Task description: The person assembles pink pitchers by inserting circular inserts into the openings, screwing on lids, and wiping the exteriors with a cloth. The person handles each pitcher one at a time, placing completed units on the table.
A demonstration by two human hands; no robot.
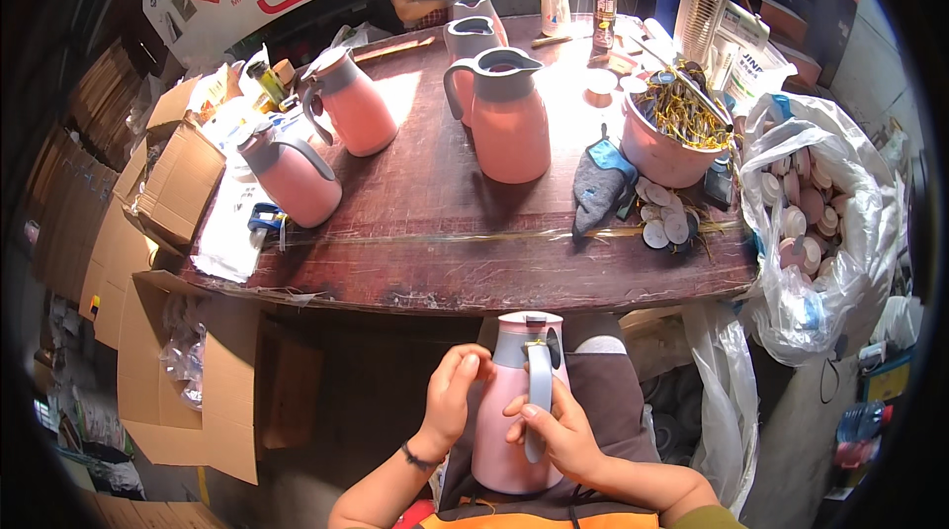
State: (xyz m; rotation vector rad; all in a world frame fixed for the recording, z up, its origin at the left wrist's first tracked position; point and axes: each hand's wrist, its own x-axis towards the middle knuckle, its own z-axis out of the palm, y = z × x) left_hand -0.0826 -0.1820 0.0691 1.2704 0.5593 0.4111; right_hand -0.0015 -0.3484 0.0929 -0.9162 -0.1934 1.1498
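Note:
A pink jug (509, 408) with a grey collar and grey handle stands upright on my lap, below the table's front edge. My left hand (452, 396) presses against its left side near the collar. My right hand (560, 430) wraps around the grey handle from the right, thumb on the handle. The lower part of the jug is hidden by my hands and lap.
A dark wooden table (435, 232) holds several more pink jugs (506, 116), a pink bowl of gold wires (672, 133), a grey glove (598, 188) and small round discs. A clear bag of caps (816, 222) hangs at right. Open cardboard boxes (173, 183) stand at left. Another person sits at the far side.

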